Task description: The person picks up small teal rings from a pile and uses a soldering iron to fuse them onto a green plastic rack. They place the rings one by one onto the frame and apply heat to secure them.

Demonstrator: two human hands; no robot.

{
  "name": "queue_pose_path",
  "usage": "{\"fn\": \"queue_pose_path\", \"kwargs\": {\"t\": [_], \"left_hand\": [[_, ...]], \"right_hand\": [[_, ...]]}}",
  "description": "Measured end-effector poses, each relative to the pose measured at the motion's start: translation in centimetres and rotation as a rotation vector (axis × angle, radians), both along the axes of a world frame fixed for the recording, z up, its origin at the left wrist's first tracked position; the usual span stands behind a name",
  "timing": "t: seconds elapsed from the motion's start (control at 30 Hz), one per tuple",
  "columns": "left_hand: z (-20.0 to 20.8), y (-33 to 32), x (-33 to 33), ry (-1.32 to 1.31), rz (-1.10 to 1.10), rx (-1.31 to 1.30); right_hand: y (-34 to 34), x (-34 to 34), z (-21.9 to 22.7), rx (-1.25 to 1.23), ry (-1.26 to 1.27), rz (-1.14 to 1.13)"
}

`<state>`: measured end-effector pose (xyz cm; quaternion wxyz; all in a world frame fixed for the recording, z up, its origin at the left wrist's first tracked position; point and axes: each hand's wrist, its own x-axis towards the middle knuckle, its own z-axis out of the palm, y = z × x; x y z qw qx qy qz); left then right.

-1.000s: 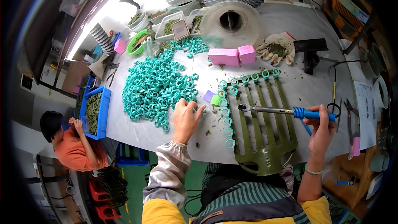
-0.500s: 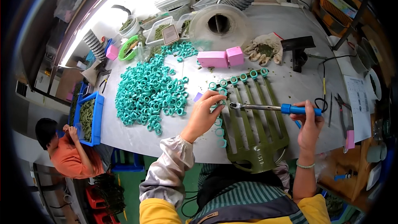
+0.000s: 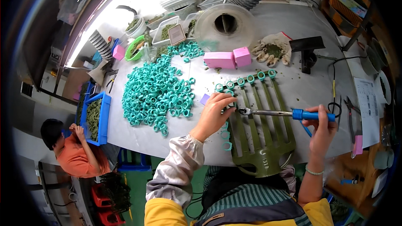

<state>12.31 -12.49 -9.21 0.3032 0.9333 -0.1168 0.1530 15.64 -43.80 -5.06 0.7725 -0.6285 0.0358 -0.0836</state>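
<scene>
My left hand [image 3: 214, 116] is pinching a teal ring at the left edge of an olive-green comb-shaped wax frame [image 3: 263, 159]; the fingers cover most of that ring. In my right hand [image 3: 320, 133] is a soldering iron [image 3: 274, 113] with a blue handle. Its metal shaft crosses above the frame's bars, and the tip ends just right of my left fingertips. Several teal rings [image 3: 251, 79] line the frame's far edge, and more [image 3: 226, 146] run down its left side. To the left lies a large heap of loose teal rings [image 3: 157, 96].
Pink blocks [image 3: 220, 60], a soiled glove [image 3: 272, 49] and a black stand [image 3: 307, 52] sit beyond the frame. A clear extraction hood [image 3: 205, 27] stands behind. Pliers [image 3: 351, 113] and a paper sheet [image 3: 367, 109] lie right. Another person [image 3: 75, 155] works left by a blue bin [image 3: 104, 119].
The whole view has shifted slightly, moving the scene rightward. Both hands and the iron keep nearly the same pose, with the tip still close to my left fingers.
</scene>
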Motion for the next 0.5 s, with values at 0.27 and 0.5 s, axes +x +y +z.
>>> {"fn": "queue_pose_path", "kwargs": {"t": [0.27,0.5], "left_hand": [[-0.4,9.8,-7.2,0.178,0.576,0.265],[-2.1,9.5,-8.0,0.107,0.571,-0.049]], "right_hand": [[-0.6,-0.7,0.1,0.026,0.005,0.019],[-0.4,-0.9,0.2,0.019,-0.013,0.021]]}}
